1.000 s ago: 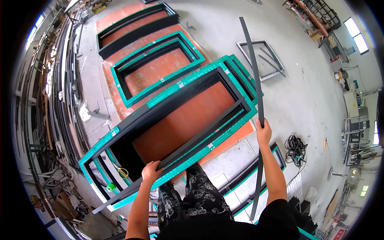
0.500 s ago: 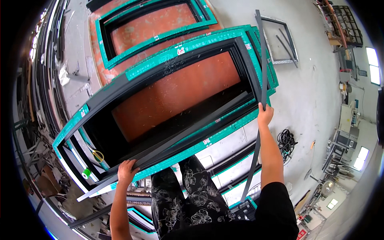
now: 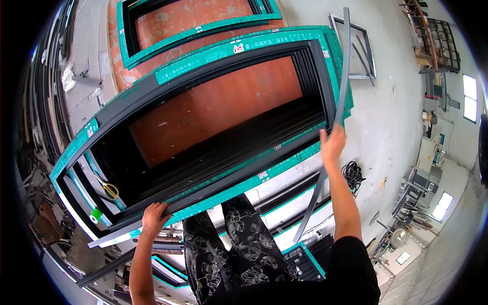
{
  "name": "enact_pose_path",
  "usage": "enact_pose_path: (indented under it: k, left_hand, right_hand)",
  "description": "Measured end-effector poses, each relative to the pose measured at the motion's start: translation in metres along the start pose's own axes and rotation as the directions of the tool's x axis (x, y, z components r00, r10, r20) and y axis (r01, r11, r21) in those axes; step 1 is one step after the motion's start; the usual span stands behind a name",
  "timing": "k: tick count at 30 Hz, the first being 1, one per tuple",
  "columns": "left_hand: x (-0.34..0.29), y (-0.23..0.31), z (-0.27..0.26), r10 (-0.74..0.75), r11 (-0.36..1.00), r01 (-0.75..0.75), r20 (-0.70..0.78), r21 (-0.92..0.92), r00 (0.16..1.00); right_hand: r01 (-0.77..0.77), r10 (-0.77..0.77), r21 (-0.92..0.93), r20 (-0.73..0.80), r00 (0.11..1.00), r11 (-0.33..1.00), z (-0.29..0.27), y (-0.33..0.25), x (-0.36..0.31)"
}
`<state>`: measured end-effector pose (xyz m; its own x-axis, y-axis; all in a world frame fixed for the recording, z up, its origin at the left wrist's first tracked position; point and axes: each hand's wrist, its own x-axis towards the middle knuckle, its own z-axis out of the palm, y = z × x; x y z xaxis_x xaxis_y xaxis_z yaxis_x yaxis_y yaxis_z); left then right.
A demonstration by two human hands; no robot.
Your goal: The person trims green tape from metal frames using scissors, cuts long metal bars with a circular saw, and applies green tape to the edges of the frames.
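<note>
A large black window frame (image 3: 318,81), with green film on its rim, lies before me on a stack of similar frames. Along its near side runs a long grey strip (image 3: 229,185), its left end past the frame's corner. My left hand (image 3: 154,218) is closed over that strip near its left end. A second long grey strip (image 3: 346,56) crosses the frame's right end, slanting from the far side down toward me. Around its middle my right hand (image 3: 333,145) is closed, slightly blurred, with the thumb toward the frame's corner.
Yellow-handled scissors (image 3: 109,190) and a green roll (image 3: 95,215) lie at the frame's left end. Another green-filmed frame (image 3: 198,31) rests on the reddish board beyond. Coiled black cable (image 3: 352,175) and a grey frame (image 3: 372,51) are on the floor at right.
The near strip has shifted from lying slantwise over the opening to lying along the frame's near side. My right hand's fingers have loosened slightly; the second strip's top end has moved right.
</note>
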<state>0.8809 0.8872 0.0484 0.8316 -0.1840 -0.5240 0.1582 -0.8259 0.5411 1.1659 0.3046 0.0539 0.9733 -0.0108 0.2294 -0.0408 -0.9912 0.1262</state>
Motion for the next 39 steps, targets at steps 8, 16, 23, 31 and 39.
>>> enact_pose_path:
  k: [8, 16, 23, 31, 39]
  left_hand:
    - [0.018, 0.011, 0.018, -0.011, 0.996, 0.02, 0.096, -0.09, 0.995]
    - [0.033, 0.019, 0.025, -0.039, 0.983, 0.059, 0.114, -0.173, 0.993]
    - [0.04, 0.001, 0.052, 0.072, 0.981, -0.061, 0.056, -0.185, 0.996]
    - [0.033, -0.003, 0.065, 0.02, 0.995, -0.033, -0.126, -0.097, 0.992]
    - [0.045, -0.002, 0.071, -0.05, 0.995, 0.035, -0.168, -0.095, 0.985]
  right_hand:
    - [0.47, -0.855, 0.727, 0.334, 0.396, 0.501, -0.052, -0.183, -0.099]
    - [0.386, -0.811, 0.715, 0.477, 0.339, 0.582, -0.015, -0.173, -0.097]
    - [0.385, -0.806, 0.727, 0.396, 0.441, 0.568, -0.004, -0.176, -0.107]
    - [0.334, -0.822, 0.766, 0.42, 0.385, 0.549, -0.006, -0.186, -0.108]
    - [0.308, -0.826, 0.78, 0.433, 0.362, 0.544, 0.0, -0.19, -0.099]
